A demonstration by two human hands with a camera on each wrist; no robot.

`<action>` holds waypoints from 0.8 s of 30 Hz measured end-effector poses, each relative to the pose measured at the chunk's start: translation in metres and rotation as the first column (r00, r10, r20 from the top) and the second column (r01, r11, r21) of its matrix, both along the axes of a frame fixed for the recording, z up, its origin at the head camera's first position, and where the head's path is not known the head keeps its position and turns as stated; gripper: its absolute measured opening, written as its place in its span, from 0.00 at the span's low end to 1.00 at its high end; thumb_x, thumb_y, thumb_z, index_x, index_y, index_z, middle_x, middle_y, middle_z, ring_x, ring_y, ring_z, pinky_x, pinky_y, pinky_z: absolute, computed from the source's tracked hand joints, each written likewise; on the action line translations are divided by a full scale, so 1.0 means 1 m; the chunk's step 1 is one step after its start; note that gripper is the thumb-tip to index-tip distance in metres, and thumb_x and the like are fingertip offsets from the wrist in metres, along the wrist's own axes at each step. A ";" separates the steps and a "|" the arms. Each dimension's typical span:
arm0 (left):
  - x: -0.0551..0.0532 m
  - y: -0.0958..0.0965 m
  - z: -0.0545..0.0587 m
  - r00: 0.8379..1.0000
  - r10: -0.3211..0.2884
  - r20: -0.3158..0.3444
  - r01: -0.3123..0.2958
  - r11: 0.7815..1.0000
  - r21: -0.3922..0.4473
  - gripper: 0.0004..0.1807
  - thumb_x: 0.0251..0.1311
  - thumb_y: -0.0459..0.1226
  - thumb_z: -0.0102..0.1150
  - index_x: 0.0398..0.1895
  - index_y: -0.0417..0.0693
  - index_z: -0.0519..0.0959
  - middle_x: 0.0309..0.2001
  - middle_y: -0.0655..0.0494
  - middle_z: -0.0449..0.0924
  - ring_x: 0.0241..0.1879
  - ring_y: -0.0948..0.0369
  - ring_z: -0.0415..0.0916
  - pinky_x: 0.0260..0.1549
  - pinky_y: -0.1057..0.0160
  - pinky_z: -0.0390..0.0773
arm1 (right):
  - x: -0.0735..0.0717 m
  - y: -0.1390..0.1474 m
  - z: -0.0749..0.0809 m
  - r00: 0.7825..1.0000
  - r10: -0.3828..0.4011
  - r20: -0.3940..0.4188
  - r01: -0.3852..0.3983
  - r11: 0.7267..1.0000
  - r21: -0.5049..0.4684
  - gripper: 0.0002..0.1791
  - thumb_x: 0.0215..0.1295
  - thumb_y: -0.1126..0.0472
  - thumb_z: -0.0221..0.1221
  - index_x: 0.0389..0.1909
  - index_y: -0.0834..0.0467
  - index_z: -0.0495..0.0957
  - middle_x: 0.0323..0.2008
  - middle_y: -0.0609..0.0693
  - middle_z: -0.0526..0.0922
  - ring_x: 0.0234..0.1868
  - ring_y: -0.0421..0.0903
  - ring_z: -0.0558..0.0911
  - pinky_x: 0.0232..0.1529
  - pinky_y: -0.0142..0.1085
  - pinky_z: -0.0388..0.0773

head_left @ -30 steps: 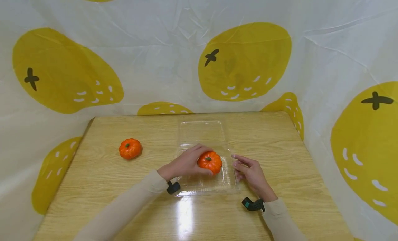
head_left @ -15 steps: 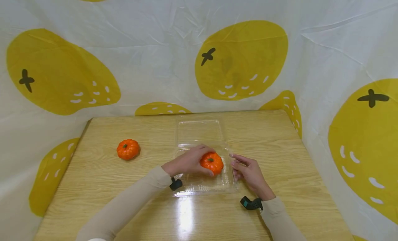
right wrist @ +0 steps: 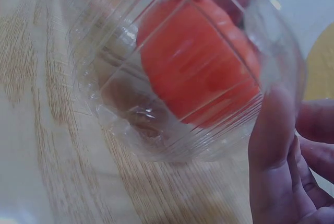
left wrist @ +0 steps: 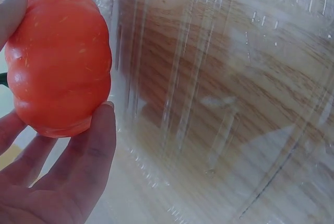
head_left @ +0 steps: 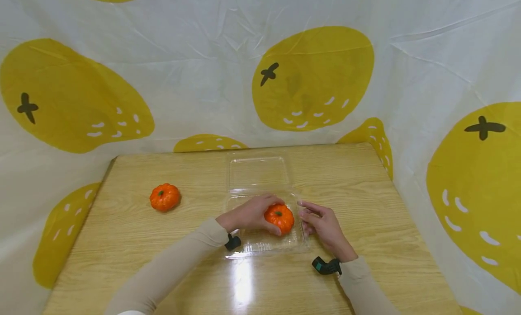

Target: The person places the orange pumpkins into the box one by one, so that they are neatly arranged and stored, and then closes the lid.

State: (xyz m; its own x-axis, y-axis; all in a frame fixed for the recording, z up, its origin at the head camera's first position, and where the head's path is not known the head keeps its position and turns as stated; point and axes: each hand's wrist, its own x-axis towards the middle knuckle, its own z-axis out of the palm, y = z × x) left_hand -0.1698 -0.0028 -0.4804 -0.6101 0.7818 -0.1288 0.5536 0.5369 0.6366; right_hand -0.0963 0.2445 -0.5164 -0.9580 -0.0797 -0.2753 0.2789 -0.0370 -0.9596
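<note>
While the left grip (head_left: 253, 213) curls round a pumpkin (head_left: 279, 219), the head view shows it slightly closer to the right wall of the box (head_left: 266, 248) than a second ago. Just right of it, the right grip (head_left: 324, 223) appears to pinch the box's edge. The lid (head_left: 258, 174) lies open beyond both grips on the bench (head_left: 203, 288); the other pumpkin (head_left: 164, 197) sits well left of them.

In the left wrist view, digits hold the pumpkin's side; whether it touches the box's floor, I cannot tell.

In the right wrist view, it shows through the wall, beside that grip; I judge its placing nearly settled, release not yet done.
</note>
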 end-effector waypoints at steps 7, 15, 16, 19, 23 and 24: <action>-0.001 0.001 -0.005 1.000 0.001 -0.005 -0.001 1.000 -0.009 0.45 0.50 0.54 0.80 0.71 0.49 0.73 0.67 0.52 0.77 0.64 0.55 0.76 0.67 0.56 0.78 | 0.000 -0.001 0.000 1.000 -0.008 -0.006 0.008 1.000 0.005 0.27 0.73 0.67 0.60 0.70 0.72 0.70 0.33 0.43 0.80 0.23 0.39 0.77 0.22 0.30 0.81; -0.001 0.000 -0.011 1.000 0.006 0.023 -0.006 1.000 0.011 0.44 0.51 0.54 0.79 0.71 0.51 0.72 0.68 0.53 0.76 0.65 0.55 0.76 0.66 0.58 0.78 | 0.000 -0.002 0.001 1.000 -0.012 0.002 0.012 1.000 0.022 0.26 0.73 0.67 0.60 0.69 0.69 0.72 0.33 0.44 0.80 0.23 0.39 0.77 0.23 0.30 0.82; -0.001 0.000 -0.012 1.000 0.006 0.025 -0.007 1.000 0.016 0.44 0.51 0.54 0.79 0.71 0.51 0.72 0.68 0.53 0.76 0.65 0.55 0.75 0.66 0.58 0.78 | 0.000 -0.002 0.001 1.000 -0.012 0.002 0.012 1.000 0.022 0.26 0.73 0.67 0.60 0.69 0.68 0.72 0.33 0.44 0.80 0.23 0.39 0.77 0.23 0.30 0.82; -0.001 -0.001 -0.011 0.999 0.010 0.032 -0.011 1.000 0.025 0.45 0.51 0.53 0.80 0.71 0.51 0.72 0.67 0.53 0.76 0.64 0.55 0.76 0.65 0.58 0.78 | 0.000 -0.002 0.000 1.000 -0.009 -0.002 0.009 1.000 0.025 0.26 0.73 0.66 0.61 0.69 0.69 0.72 0.34 0.45 0.80 0.23 0.39 0.78 0.23 0.31 0.82; -0.002 -0.003 -0.007 0.999 0.023 0.048 -0.024 0.999 0.031 0.45 0.51 0.52 0.80 0.72 0.52 0.71 0.68 0.53 0.75 0.63 0.55 0.78 0.65 0.58 0.79 | 0.000 -0.002 0.000 1.000 -0.014 -0.011 0.014 0.999 0.034 0.26 0.72 0.66 0.61 0.69 0.69 0.72 0.34 0.46 0.80 0.23 0.39 0.78 0.22 0.31 0.82; -0.002 -0.004 -0.005 0.998 0.028 0.060 -0.030 0.999 0.034 0.45 0.51 0.51 0.80 0.73 0.52 0.71 0.69 0.53 0.75 0.63 0.54 0.78 0.65 0.57 0.79 | 0.000 -0.001 0.000 1.000 -0.014 -0.010 0.014 0.999 0.034 0.26 0.72 0.66 0.61 0.69 0.69 0.72 0.34 0.46 0.80 0.23 0.39 0.78 0.23 0.31 0.82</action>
State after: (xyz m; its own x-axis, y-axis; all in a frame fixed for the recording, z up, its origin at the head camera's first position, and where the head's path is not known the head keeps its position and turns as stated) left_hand -0.1718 -0.0068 -0.4859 -0.6249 0.7684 -0.1381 0.4987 0.5289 0.6866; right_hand -0.0961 0.2430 -0.5161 -0.9617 -0.0569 -0.2682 0.2691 -0.0079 -0.9631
